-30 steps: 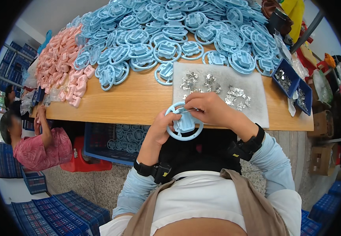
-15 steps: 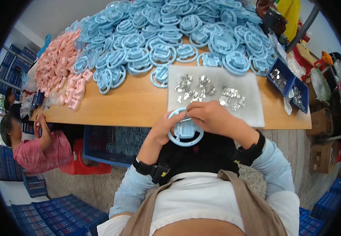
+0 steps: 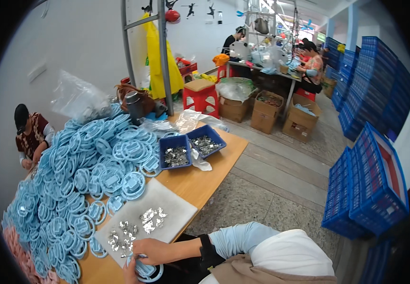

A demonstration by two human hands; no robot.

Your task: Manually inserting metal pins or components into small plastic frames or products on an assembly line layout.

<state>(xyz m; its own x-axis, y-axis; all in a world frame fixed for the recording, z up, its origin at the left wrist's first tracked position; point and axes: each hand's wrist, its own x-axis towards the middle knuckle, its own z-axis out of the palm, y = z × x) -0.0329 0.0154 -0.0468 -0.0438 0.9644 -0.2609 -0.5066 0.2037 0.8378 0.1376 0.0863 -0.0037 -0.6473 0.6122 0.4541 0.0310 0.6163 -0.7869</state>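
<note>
A light-blue plastic ring-shaped part sits low in the view, at the table's near edge. My left hand is closed on its rim, partly cut off by the lower edge. Over the top of the part, my right hand has its fingers pinched together. Something thin and greyish shows at those fingertips, too small to name. Just beyond my hands lies a pale grey pad, bearing loose heaps of small shiny metal pieces.
A large heap of blue ring parts covers the table's left side, pink pieces near it. Two blue bins of metal bits stand near the far corner. Stacked blue crates stand right; cartons and people are farther off.
The view has swung to the right, so my hands and the blue part now appear lower and farther left. The ring part is still in my hands.
</note>
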